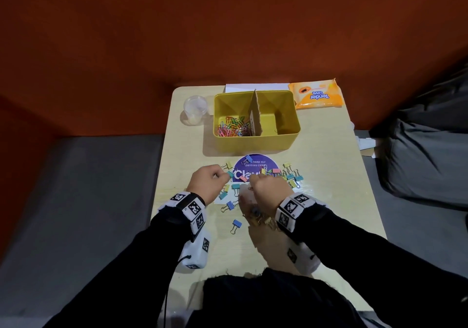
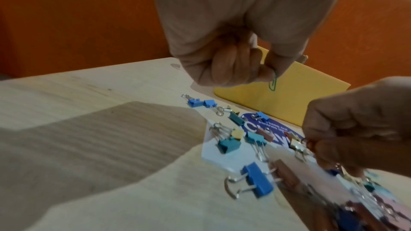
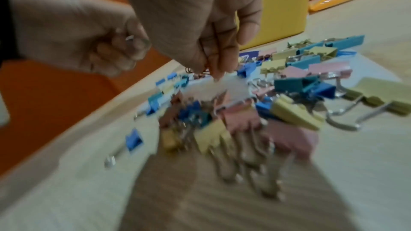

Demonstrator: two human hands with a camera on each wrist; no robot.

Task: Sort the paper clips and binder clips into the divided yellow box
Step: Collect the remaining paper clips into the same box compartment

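Observation:
The yellow box stands mid-table with a cardboard divider. Its left half holds several coloured paper clips; the right half looks almost bare. Binder clips in blue, teal, pink and yellow lie scattered in front of the box, around and under both hands. My left hand hovers over them and pinches a green paper clip between thumb and forefinger. My right hand is close beside it, fingers pointing down, pinching a reddish paper clip just above the pile.
A clear plastic cup stands left of the box. An orange wipes packet and white paper lie behind it. A purple round sticker is under the clips. The table edge is near my left wrist. A dark bag sits to the right.

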